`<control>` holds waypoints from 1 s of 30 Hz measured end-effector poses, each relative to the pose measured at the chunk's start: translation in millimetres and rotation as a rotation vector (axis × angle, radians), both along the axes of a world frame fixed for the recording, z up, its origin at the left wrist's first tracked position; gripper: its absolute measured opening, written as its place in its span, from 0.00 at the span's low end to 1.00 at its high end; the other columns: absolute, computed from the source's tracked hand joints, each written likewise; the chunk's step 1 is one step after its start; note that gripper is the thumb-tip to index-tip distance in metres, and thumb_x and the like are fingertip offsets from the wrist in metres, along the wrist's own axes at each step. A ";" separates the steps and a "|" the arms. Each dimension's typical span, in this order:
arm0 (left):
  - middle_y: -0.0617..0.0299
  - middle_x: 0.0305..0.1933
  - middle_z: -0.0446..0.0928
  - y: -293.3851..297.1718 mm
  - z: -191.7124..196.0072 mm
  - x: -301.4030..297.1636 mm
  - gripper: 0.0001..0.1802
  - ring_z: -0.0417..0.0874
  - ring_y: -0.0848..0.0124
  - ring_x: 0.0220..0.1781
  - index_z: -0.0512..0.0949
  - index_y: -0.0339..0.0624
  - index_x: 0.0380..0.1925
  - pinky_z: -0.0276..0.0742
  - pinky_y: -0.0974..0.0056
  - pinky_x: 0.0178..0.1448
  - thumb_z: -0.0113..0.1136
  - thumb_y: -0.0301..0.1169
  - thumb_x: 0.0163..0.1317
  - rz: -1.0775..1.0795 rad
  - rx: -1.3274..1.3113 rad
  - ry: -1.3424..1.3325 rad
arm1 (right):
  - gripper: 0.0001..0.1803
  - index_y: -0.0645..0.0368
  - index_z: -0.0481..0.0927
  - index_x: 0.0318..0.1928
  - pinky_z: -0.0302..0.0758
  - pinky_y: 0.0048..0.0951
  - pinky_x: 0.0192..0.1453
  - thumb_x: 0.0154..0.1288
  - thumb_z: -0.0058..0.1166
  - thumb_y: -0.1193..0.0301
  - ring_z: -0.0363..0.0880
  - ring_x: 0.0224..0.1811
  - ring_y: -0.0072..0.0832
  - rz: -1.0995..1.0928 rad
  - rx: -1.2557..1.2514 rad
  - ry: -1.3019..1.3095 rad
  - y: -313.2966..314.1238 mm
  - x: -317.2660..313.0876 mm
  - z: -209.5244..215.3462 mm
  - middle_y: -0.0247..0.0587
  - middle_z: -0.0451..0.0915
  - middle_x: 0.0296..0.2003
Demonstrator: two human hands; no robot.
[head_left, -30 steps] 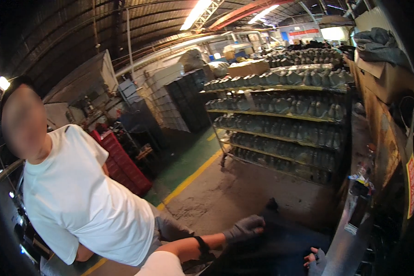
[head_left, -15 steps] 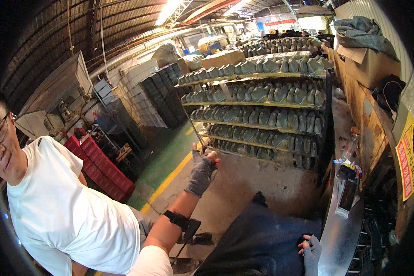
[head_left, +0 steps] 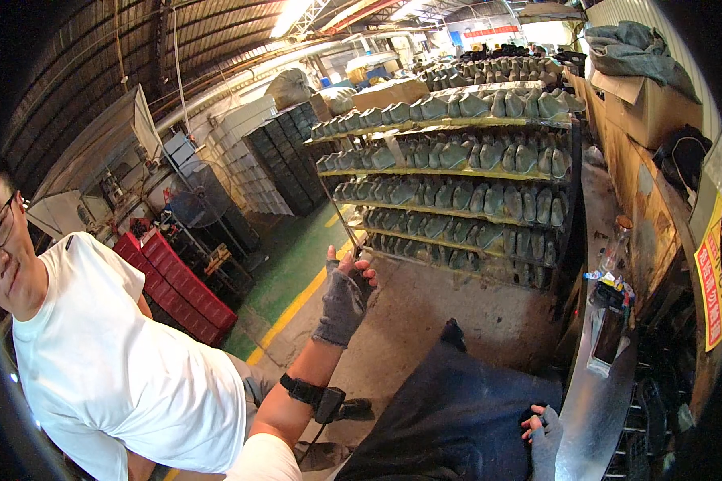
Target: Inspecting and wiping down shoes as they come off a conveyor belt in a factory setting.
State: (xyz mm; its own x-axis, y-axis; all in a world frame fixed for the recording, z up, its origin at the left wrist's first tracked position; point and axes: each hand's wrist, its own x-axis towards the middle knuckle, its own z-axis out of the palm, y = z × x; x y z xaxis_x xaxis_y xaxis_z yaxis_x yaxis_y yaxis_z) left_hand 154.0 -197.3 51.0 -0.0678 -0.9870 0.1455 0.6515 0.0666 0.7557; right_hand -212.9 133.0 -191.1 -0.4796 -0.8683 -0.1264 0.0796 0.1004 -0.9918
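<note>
My left hand [head_left: 345, 303], in a grey fingerless glove, is raised in front of me over the concrete floor. Its thumb points up and the fingers are loosely bent, apart, holding nothing. A black strap with a small box [head_left: 329, 403] is round that forearm. My right hand [head_left: 545, 439], gloved alike, rests low beside the dark cloth [head_left: 449, 409] over my lap, close to the metal bench edge [head_left: 583, 433]. Its fingers are slightly curled and apart, with nothing visible in them.
A rack [head_left: 449, 170] holding several rows of grey shoe-shaped pieces stands ahead. At left is a person in a white shirt [head_left: 136, 361], near stacked red crates [head_left: 176, 284]. A phone-like device [head_left: 608, 335] lies on the right bench, before a cardboard box [head_left: 650, 112].
My left hand has moved slightly left and tilted more upright. My right hand has hardly moved, and the person at left stays in place.
</note>
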 end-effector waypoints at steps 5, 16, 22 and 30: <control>0.55 0.46 0.81 5.1 -0.7 -9.9 0.50 0.85 0.63 0.42 0.34 0.66 0.86 0.86 0.54 0.48 0.60 0.34 0.81 0.031 -0.059 -0.081 | 0.24 0.65 0.82 0.62 0.75 0.24 0.30 0.76 0.60 0.60 0.82 0.25 0.22 0.010 -0.013 0.011 2.4 -1.4 -4.6 0.42 0.87 0.33; 0.58 0.43 0.82 4.9 -32.3 -14.2 0.58 0.86 0.66 0.40 0.33 0.67 0.87 0.85 0.58 0.43 0.66 0.27 0.74 0.017 0.023 -0.079 | 0.18 0.71 0.83 0.60 0.82 0.27 0.36 0.77 0.60 0.72 0.86 0.34 0.27 -0.013 0.034 -0.032 1.7 5.5 23.1 0.44 0.85 0.35; 0.58 0.43 0.82 1.7 -35.2 -7.8 0.56 0.85 0.65 0.40 0.36 0.67 0.86 0.85 0.57 0.44 0.66 0.26 0.74 0.019 0.042 -0.157 | 0.24 0.64 0.84 0.59 0.71 0.23 0.31 0.75 0.60 0.57 0.82 0.28 0.21 -0.035 0.037 0.047 -6.1 10.1 11.6 0.39 0.88 0.32; 0.57 0.42 0.84 -8.2 -52.4 6.9 0.39 0.86 0.62 0.40 0.53 0.65 0.81 0.87 0.54 0.44 0.63 0.34 0.78 0.028 0.068 -0.048 | 0.21 0.67 0.84 0.57 0.73 0.24 0.31 0.76 0.61 0.62 0.82 0.28 0.22 -0.051 -0.044 0.034 0.8 11.0 6.4 0.41 0.86 0.32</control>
State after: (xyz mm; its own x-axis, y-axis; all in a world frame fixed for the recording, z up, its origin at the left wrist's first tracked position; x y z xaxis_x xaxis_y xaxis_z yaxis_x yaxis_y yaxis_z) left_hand 160.9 -205.5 -1.4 -0.0455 -0.9962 0.0749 0.6133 0.0313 0.7893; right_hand -201.9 133.8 -184.7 -0.5269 -0.8469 -0.0715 0.0498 0.0532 -0.9973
